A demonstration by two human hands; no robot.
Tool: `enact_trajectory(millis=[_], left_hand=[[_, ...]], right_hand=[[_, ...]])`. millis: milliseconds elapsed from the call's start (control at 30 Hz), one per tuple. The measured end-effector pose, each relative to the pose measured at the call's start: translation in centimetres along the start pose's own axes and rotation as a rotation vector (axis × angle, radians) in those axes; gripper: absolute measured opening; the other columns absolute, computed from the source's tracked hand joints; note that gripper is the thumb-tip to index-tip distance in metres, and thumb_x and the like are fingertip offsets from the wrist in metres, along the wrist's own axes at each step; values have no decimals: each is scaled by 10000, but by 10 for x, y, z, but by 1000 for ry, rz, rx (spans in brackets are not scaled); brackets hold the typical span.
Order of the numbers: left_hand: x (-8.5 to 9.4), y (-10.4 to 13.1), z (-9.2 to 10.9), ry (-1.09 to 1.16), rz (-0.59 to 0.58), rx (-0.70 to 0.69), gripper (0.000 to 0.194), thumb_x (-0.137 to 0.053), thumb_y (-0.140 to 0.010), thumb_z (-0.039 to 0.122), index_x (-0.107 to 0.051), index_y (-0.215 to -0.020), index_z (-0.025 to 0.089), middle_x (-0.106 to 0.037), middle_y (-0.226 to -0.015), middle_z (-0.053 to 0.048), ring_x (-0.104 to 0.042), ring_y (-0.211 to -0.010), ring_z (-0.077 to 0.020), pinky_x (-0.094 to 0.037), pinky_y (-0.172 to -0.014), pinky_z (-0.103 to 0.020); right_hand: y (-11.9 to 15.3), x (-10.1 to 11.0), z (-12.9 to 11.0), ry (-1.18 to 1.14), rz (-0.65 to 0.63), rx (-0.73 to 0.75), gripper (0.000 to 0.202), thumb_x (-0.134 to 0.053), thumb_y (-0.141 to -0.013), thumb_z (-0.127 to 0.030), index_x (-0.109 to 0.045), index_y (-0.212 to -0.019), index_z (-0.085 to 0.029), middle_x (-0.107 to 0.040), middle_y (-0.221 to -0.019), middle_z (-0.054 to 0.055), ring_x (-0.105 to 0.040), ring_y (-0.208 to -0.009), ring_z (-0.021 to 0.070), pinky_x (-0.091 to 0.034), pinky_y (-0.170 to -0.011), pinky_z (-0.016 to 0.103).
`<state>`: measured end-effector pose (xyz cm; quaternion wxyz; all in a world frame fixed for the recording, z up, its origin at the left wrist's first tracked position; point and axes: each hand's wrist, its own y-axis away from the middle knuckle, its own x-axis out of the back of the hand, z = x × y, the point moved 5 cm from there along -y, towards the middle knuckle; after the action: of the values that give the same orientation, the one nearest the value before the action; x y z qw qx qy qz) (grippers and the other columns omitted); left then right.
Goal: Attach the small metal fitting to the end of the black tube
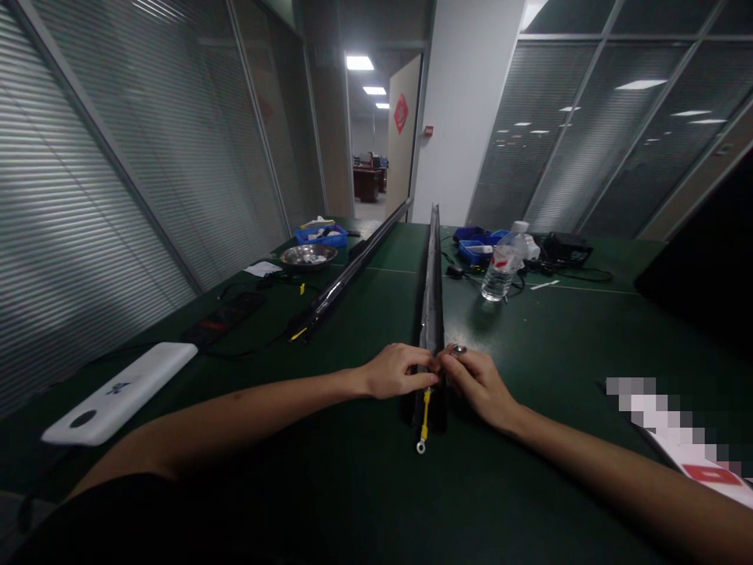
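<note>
On the bench (pixel 353 471), black bar (pixel 433 294) runs away from me; left hand (pixel 403 370) and right hand (pixel 475 382) at its near end, fingers bunched narrow, exact grip hidden. Yellow wire (pixel 425 416) already sticks out. Looks mid-job; what's left doesn't show. Second bar (pixel 353 273) lies untouched, left.

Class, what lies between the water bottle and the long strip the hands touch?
In the head view, a small black corded object lies between the bottle and the strip.

A black sleeve (pixel 135 514) shows — the right hand (pixel 479 388) wears a silvery ring (pixel 460 350).
</note>
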<state>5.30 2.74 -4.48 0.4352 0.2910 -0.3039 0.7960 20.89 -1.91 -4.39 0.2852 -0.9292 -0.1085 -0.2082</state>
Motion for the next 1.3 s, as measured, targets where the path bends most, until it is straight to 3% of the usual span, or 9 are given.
enact_trajectory(millis=[200, 467, 733, 933, 1133, 1300], left_hand=[[-1, 0, -1, 36, -16, -40, 199, -575, -1036, 272, -740, -1044, 162, -688, -1012, -34, -653, -948, -188, -449, -839, -227], [0, 0, 1, 0, -3, -6, 199, -612, -1026, 314, -726, -1006, 152, -652, -917, -14, -585, -756, -133, -408, -693, -202], [0, 0, 1, -6, 5, -7, 199, -619, -1014, 323, -709, -969, 151, -652, -919, -17, -593, -785, -143, -412, -707, -204], [-2, -1, -4, 23, -18, -10, 201, -584, -1038, 294, -742, -1025, 169, -700, -1002, -29, -656, -937, -188, -452, -826, -224], [-3, -1, -6, 39, -29, -15, 220, -571, -1052, 311, -742, -1050, 174, -692, -980, -25, -655, -939, -188, -455, -827, -226], [-1, -1, -3, 12, -6, 5, 222, -598, -1032, 332, -731, -1020, 154, -666, -924, -18, -614, -813, -152, -433, -740, -214]], right_hand=[[0, -1, 3, -39, -16, -46, 377, -524, -1089, -456, -674, -876, -184, -565, -669, -8, -521, -568, 145, -406, -514, 254], [3, 2, 2, 12, 45, -8, 417, -477, -1110, -431, -655, -819, -190, -585, -696, 8, -551, -614, 156, -431, -580, 271], [0, 0, -2, 21, 0, -2, 417, -484, -1105, -436, -667, -821, -190, -569, -661, 4, -547, -605, 164, -434, -578, 277], [0, 0, 4, -7, 3, -51, 414, -518, -1083, -484, -688, -857, -182, -556, -645, -8, -527, -565, 152, -413, -515, 258], [0, 0, 4, -33, 8, -49, 379, -559, -1069, -472, -690, -858, -185, -564, -644, -13, -524, -544, 142, -409, -501, 250], [0, 1, 2, 0, 47, -25, 417, -525, -1082, -476, -681, -822, -190, -565, -633, -1, -539, -561, 156, -406, -501, 258]])
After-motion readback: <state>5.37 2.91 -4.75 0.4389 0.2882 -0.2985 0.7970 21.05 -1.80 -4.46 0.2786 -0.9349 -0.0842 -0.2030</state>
